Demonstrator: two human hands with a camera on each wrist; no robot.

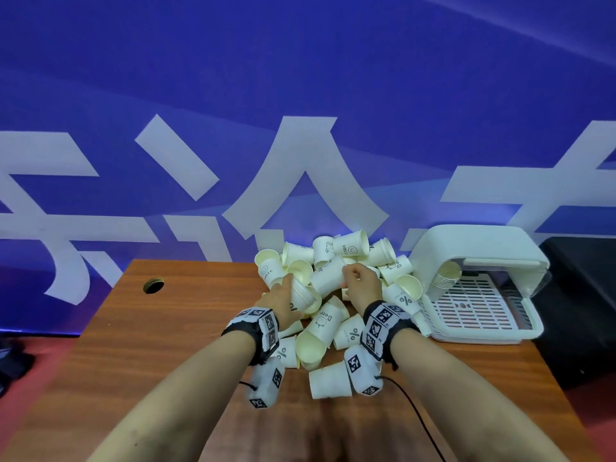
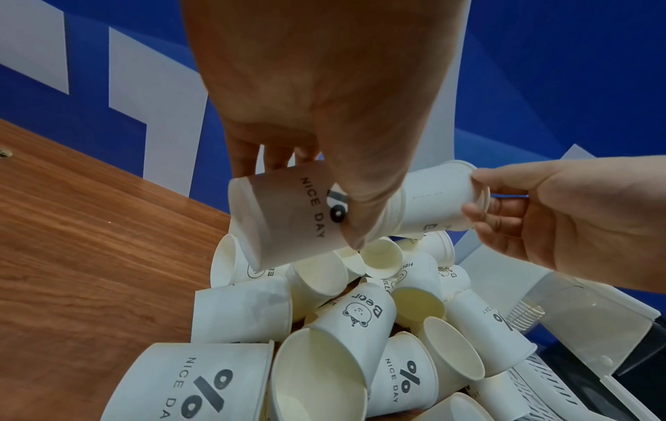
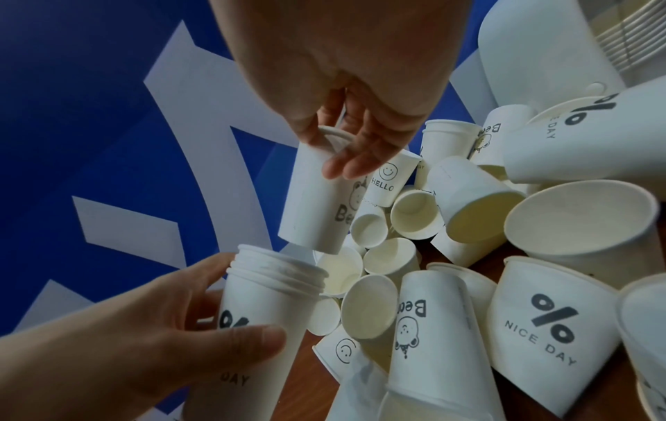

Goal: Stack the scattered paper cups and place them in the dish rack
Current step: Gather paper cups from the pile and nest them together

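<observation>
Nested stack [image 3: 266, 307] gripped round wall by left hand [image 3: 151, 336]; single cup [image 3: 317, 199] pinched at rim by right hand [image 3: 346, 85], held over pile [image 1: 336, 295] beside dish rack [image 1: 480, 315]. Cups judged light, thin-walled, easily crushed; best held lightly near stiffer rim

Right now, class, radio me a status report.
Left hand grips nested stack. Right hand holds Bear cup, not yet nested. Loose cups crowd dish rack.

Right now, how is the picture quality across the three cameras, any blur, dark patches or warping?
Head view: bright and sharp, wide-angle bending of the wooden table edges. Left wrist view: left hand close, soft. Right wrist view: corners darkened, right hand blurred.
</observation>
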